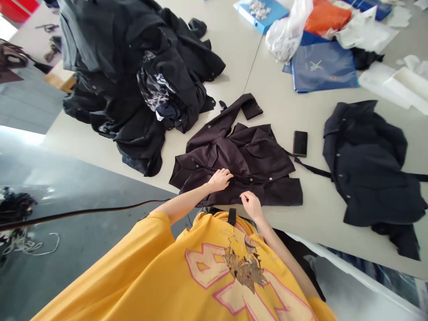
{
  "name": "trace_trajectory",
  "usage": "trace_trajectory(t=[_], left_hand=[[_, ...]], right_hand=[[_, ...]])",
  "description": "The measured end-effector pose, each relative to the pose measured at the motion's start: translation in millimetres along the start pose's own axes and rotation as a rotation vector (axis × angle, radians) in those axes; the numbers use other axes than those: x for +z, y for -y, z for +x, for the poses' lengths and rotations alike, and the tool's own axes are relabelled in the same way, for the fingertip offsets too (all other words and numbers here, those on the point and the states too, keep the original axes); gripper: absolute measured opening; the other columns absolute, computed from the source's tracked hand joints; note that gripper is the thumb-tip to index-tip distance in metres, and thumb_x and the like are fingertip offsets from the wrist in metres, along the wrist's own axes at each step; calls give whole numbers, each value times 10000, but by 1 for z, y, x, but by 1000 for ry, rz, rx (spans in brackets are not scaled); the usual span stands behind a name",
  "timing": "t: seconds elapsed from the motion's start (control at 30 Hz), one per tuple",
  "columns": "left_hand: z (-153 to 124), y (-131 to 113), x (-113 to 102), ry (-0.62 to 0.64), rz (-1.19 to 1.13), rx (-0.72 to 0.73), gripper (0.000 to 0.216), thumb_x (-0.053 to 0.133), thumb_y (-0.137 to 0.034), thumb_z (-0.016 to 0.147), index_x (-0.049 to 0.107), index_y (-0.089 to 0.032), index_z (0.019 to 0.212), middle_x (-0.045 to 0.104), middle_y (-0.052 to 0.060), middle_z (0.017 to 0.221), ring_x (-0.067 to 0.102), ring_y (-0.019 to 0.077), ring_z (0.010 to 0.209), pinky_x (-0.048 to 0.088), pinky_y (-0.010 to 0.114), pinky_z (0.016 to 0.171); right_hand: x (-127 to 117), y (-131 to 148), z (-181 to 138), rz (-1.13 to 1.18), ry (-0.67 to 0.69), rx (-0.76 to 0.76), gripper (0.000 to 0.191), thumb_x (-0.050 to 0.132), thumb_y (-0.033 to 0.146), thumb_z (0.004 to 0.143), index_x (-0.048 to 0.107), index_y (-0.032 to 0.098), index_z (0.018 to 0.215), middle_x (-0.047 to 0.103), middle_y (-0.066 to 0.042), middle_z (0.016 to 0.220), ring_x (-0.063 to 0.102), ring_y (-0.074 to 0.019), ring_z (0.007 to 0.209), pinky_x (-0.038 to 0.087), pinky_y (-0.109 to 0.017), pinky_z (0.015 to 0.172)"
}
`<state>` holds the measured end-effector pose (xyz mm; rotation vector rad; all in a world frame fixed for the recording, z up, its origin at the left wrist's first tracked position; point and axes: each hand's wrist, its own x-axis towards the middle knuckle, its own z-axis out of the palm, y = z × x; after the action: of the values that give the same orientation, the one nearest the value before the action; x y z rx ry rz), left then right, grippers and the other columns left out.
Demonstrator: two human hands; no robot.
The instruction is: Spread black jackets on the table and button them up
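A dark jacket (240, 160) with snap buttons down its front lies on the table before me, one sleeve stretched toward the far side. My left hand (220, 180) rests on its front by the row of buttons, fingers curled and pressed to the cloth at the front edge. Closer to my body, my right hand (251, 205) is closed over the jacket's near side, thumb and fingers drawn together. What lies between the right fingertips is too small to make out.
A large heap of dark garments (133, 67) covers the table's left. On the right lie a black phone (300, 143) and another dark jacket (371, 165) with a strap. Farther back are blue plastic packets (324, 67), a white bag (289, 33) and a blue box (262, 15).
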<state>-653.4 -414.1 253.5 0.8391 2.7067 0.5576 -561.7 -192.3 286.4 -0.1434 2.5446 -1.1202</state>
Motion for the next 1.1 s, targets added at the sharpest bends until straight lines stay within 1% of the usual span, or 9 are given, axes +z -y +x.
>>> trace_trajectory(t=[0.1, 0.2, 0.33, 0.53, 0.63, 0.77, 0.87, 0.97, 1.1], left_hand=[[-8, 13, 4, 9, 112, 36, 400, 562, -134, 917, 603, -184, 1311, 582, 135, 1273, 510, 281, 1184, 413, 408, 985], [5, 16, 7, -31, 160, 54, 379, 507, -125, 951, 590, -177, 1317, 593, 134, 1238, 519, 282, 1144, 403, 416, 957], [20, 21, 7, -18, 185, 98, 281, 505, -125, 952, 652, -165, 1189, 619, 124, 1125, 544, 276, 1078, 406, 405, 903], [15, 33, 8, -39, 4, 32, 203, 533, -127, 928, 703, -166, 1033, 642, 88, 1065, 576, 225, 1036, 427, 353, 885], [7, 38, 6, 16, -2, 77, 210, 522, -123, 929, 693, -176, 1040, 645, 78, 1075, 575, 216, 1038, 427, 338, 877], [5, 42, -1, 70, 166, 185, 252, 559, -109, 896, 655, -166, 1123, 622, 119, 1142, 547, 266, 1089, 405, 381, 901], [11, 40, -7, 90, 218, 213, 267, 628, -182, 891, 635, -158, 1157, 611, 145, 1170, 541, 294, 1110, 391, 404, 921], [18, 30, -7, 92, 241, 237, 252, 650, -271, 910, 643, -144, 1128, 632, 158, 1127, 557, 309, 1088, 378, 438, 949], [19, 12, -1, 67, 249, 211, 180, 573, -198, 924, 671, -118, 1051, 662, 165, 1025, 581, 306, 1035, 362, 480, 993]], right_hand=[[14, 8, 20, -174, -35, -141, 317, 434, 244, 972, 716, 178, 1098, 689, -128, 1259, 602, -250, 1211, 434, -392, 1091], [32, 9, 32, -259, 15, -140, 372, 501, 217, 939, 671, 146, 1262, 649, -140, 1353, 566, -264, 1283, 404, -428, 1139], [55, 11, 26, -265, 71, -107, 415, 565, 240, 917, 655, 142, 1310, 644, -137, 1374, 571, -270, 1290, 406, -443, 1141], [75, 17, 10, -130, 128, -19, 390, 600, 230, 914, 682, 164, 1289, 666, -100, 1362, 599, -233, 1278, 423, -385, 1140], [79, 18, 10, -90, 148, 2, 371, 600, 219, 916, 691, 176, 1274, 674, -89, 1352, 604, -222, 1271, 420, -367, 1144], [76, 17, 12, -74, 163, 3, 319, 571, 217, 933, 716, 191, 1216, 718, -68, 1259, 651, -213, 1170, 465, -345, 1083], [72, 18, 13, -74, 165, -7, 309, 542, 209, 942, 718, 192, 1195, 722, -66, 1211, 659, -198, 1118, 483, -318, 1045], [70, 20, 12, -206, 97, -31, 331, 518, 195, 944, 699, 158, 1218, 687, -113, 1224, 619, -227, 1150, 474, -337, 1042], [69, 20, 9, -429, 2, -144, 437, 477, 168, 942, 620, 112, 1351, 592, -162, 1405, 490, -296, 1325, 363, -430, 1154]])
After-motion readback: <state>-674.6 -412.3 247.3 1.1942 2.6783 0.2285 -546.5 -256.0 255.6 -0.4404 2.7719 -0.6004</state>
